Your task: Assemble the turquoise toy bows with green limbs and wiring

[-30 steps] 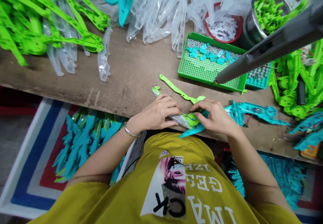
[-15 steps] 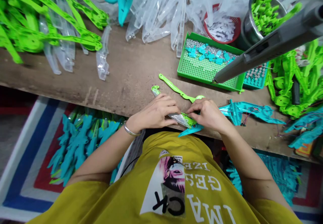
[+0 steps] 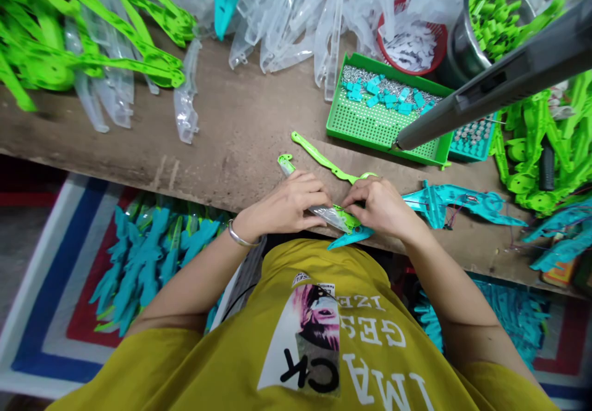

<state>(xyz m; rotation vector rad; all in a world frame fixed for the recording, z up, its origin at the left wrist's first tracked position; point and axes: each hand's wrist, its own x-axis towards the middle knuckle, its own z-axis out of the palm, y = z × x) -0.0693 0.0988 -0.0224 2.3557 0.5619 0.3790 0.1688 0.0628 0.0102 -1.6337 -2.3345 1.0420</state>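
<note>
At the table's front edge my left hand (image 3: pixel 291 203) is wrapped over a clear plastic part (image 3: pixel 329 215) joined to green pieces. My right hand (image 3: pixel 382 206) pinches at the green end (image 3: pixel 348 216) of the same assembly, its fingertips partly hidden. Under that end, a turquoise part (image 3: pixel 350 237) sticks out over the edge. A long green strip (image 3: pixel 319 157) lies just beyond both hands, its near end by my right fingers. To the right of my right hand rests a turquoise shell (image 3: pixel 456 204) with thin wires.
A grey power screwdriver (image 3: pixel 485 84) hangs over a green basket (image 3: pixel 388 139) of screws and turquoise bits. Behind are a red basket (image 3: pixel 444 50) and a metal bowl (image 3: pixel 465 41). Green parts (image 3: pixel 50 59) and clear parts (image 3: pixel 287 22) are piled at left and back.
Both hands keep nearly the same pose on the assembly. The view has shifted slightly, and the screwdriver appears a little further right.
</note>
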